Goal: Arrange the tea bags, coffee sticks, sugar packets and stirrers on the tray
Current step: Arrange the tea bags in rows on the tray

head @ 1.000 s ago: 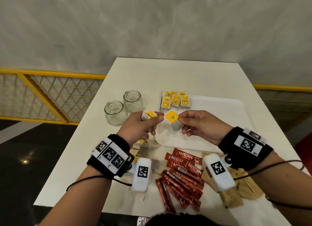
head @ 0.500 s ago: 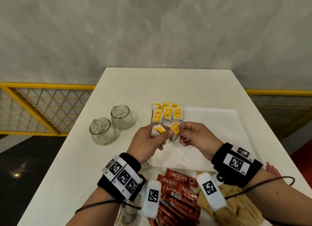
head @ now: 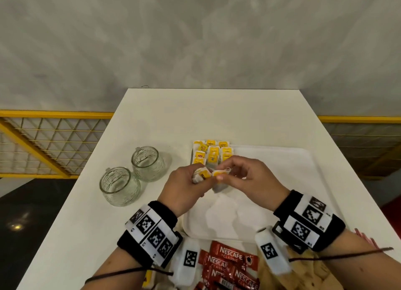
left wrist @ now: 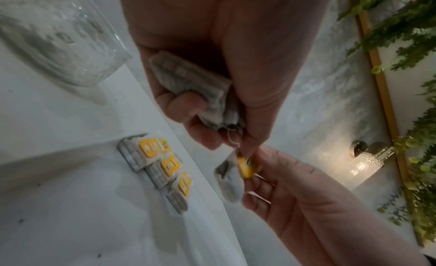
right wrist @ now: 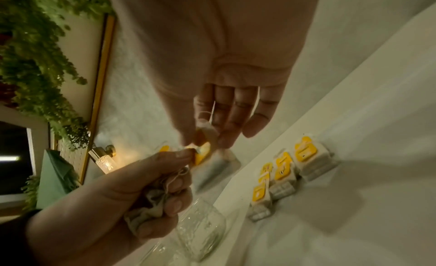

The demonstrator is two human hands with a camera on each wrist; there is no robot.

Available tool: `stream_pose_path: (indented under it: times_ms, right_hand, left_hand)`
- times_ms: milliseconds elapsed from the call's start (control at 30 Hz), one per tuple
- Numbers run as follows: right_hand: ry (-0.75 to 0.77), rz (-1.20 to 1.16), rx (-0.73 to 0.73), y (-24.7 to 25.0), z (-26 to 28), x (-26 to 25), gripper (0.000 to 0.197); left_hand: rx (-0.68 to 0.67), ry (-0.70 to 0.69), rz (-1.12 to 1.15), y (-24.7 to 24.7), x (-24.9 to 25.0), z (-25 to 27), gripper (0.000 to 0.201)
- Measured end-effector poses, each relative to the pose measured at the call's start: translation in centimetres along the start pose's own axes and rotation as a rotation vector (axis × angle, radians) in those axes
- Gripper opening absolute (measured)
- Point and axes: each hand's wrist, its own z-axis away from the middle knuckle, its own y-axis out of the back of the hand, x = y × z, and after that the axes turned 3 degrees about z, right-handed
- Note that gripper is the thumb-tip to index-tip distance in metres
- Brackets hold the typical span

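Head view | left hand [head: 184, 187] clenched round 1 tea bag [head: 201, 175] | right hand [head: 249, 179] pinches another's tag [head: 221, 173], likely untangling strings | both over tray [head: 293, 159], 6 o'clock of laid tea-bag rows [head: 213, 154] | coffee sticks [head: 227, 266] wait on surface [head: 195, 116].

right hand [right wrist: 219, 80] pinches a yellow-tagged tea bag [right wrist: 207, 137] by thumb and fingertip. left hand [right wrist: 122, 191] grips a crumpled tea bag [right wrist: 151, 203], strings tangled. rows of tea bags [right wrist: 290, 169] lie on the white tray [right wrist: 354, 214]. glass jar [right wrist: 200, 231] beside the tray.

Two glass jars [head: 133, 177], perhaps empty, touching
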Motion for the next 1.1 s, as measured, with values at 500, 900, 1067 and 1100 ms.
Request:
stream_pose_path:
  times_ms: [500,900,1067,1100]
  right_hand:
    - [-0.189,0.417,-0.167,-2.5,-4.6,4.6,0.011]
    - [-0.176,0.479,-0.019,-2.0,-9.5,4.3,0.01]
    - [-0.199,0.477,-0.015,-2.1,-9.4,4.2,0.012]
    - [-0.192,0.466,0.007,-2.1,-9.2,3.9,0.013]
  left_hand:
    - [0.126,0.259,0.343,3.0,-2.2,-1.6,0.007]
    - [0.014,0.348,0.28,3.4,-3.2,-0.8,0.03]
    - [-0.039,0.337,0.32,3.2,-2.8,-0.5,0.043]
    - [-0.043,0.333,0.334,3.0,-2.5,-0.5,0.044]
